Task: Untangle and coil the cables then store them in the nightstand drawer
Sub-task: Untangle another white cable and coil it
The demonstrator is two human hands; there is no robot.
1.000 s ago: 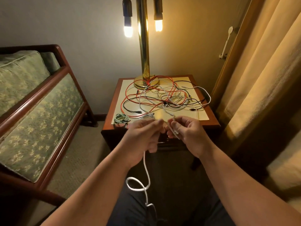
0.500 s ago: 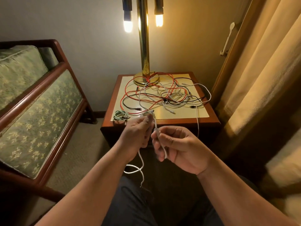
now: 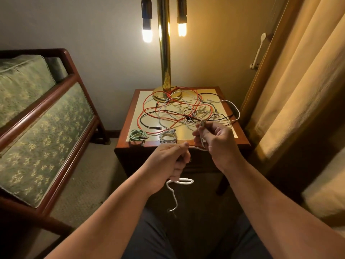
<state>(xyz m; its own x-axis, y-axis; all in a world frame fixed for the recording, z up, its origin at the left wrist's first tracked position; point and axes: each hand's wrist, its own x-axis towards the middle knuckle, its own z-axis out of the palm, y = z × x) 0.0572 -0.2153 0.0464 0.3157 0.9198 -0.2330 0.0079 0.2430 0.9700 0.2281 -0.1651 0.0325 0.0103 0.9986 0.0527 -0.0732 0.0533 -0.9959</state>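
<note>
With the left hand (image 3: 168, 161) curled round the white cable (image 3: 180, 182) and the right hand (image 3: 217, 142) pinching it just beside, even, loose loops seem best (keeping slack off the far tangle (image 3: 186, 113)).

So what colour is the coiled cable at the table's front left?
The coiled cable is pale green; head view.

Person seated facing the nightstand (image 3: 240, 142). Left hand (image 3: 168, 161) pinches a white cable (image 3: 172, 193); slack hangs looped beneath. Right hand (image 3: 214, 141) grips the same cable, a connector showing above its fingers. On top: tangled cables (image 3: 186, 113) in red, black and white; a green coil (image 3: 138, 135) and a white coil (image 3: 168, 137) at the front edge; a lit brass lamp (image 3: 164, 53) behind.
</note>
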